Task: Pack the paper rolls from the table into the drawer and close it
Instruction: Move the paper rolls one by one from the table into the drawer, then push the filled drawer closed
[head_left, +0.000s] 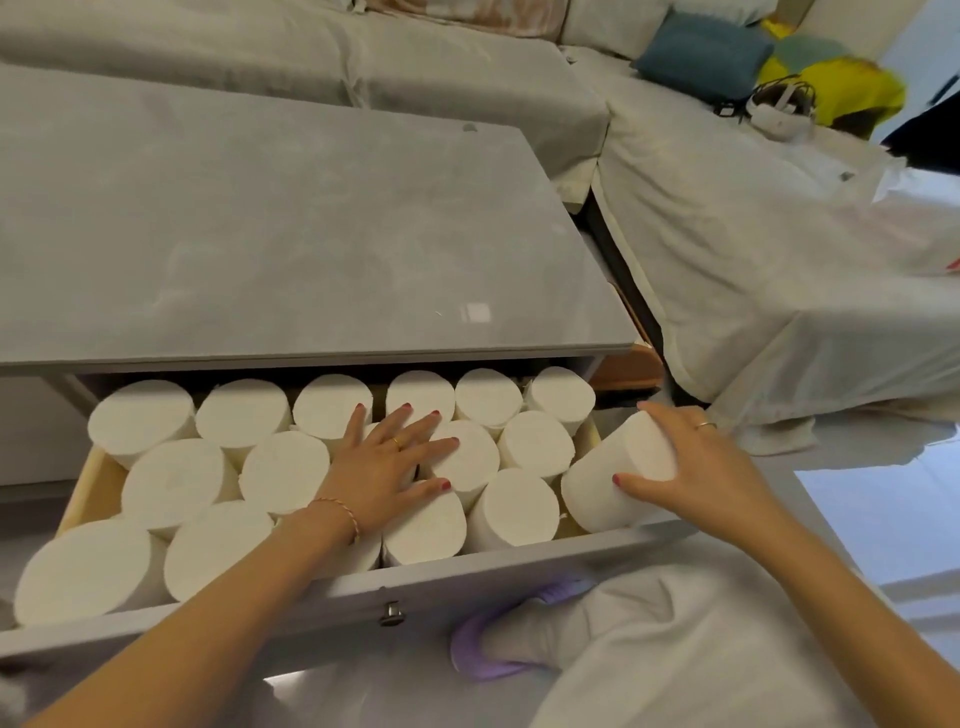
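The drawer (519, 564) under the grey table (270, 234) is pulled out towards me. Several white paper rolls (176, 480) stand upright in it, packed in rows. My left hand (387, 460) lies flat with fingers spread on the tops of the middle rolls. My right hand (696, 467) grips one more paper roll (610, 480), tilted on its side at the drawer's right end, above the front corner. A metal knob (392, 613) sits on the drawer front. No rolls are on the tabletop.
A sofa with a white cover (753, 249) runs behind and to the right of the table. A teal cushion (704, 54) and a white headset (779, 106) lie on it. My knee and a purple slipper (493, 644) are just below the drawer front.
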